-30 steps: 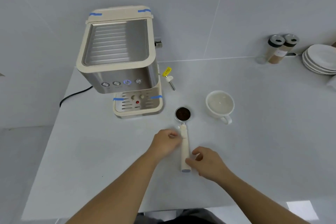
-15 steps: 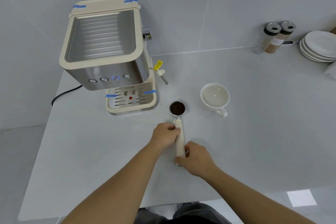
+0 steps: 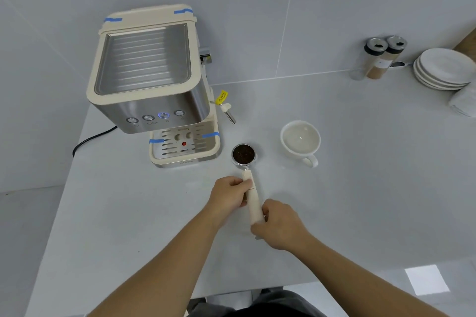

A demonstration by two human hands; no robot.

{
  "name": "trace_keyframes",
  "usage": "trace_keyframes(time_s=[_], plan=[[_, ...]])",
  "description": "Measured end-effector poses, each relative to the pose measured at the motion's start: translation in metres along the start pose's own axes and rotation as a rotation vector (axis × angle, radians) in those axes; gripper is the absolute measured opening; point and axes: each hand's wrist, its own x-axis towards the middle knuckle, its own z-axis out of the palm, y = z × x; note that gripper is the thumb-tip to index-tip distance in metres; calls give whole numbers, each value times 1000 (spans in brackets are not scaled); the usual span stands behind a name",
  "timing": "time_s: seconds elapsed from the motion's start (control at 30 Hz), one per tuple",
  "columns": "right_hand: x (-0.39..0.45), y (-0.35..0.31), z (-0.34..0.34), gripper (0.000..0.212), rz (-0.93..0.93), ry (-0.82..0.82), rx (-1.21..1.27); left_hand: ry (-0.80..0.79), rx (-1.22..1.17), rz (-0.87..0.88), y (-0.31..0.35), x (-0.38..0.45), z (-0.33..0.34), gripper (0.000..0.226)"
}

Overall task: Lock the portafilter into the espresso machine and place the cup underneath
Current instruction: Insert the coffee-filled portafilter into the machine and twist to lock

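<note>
Espresso machine (image 3: 152, 90): cream plastic w/ brushed silver steel front, ribbed silver tray on top. One button glowing blue, others showing silver. Blue tape strips (image 3: 183, 11) showing at top corners & drip tray sides. Red dot sitting in slotted cream drip tray (image 3: 184, 148). Yellow tag (image 3: 222, 97) w/ dark print hanging by silver steam wand. Black cord (image 3: 90, 139) trailing off L.

Portafilter (image 3: 247, 175): cream handle, silver basket, dark brown grounds showing inside.

Cup (image 3: 300, 140): plain white.

Counter (image 3: 360, 188) & wall reading pale grey, thin white seams.

Plates (image 3: 444, 69): white stack. Shakers (image 3: 376, 59): black lids, one showing tan contents.
</note>
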Motion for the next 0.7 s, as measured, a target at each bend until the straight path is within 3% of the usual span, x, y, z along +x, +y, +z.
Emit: trace_keyframes(time_s=[0.7], plan=[[-37, -70, 14, 33, -146, -95, 115, 57, -230, 105, 13, -40, -89, 15]])
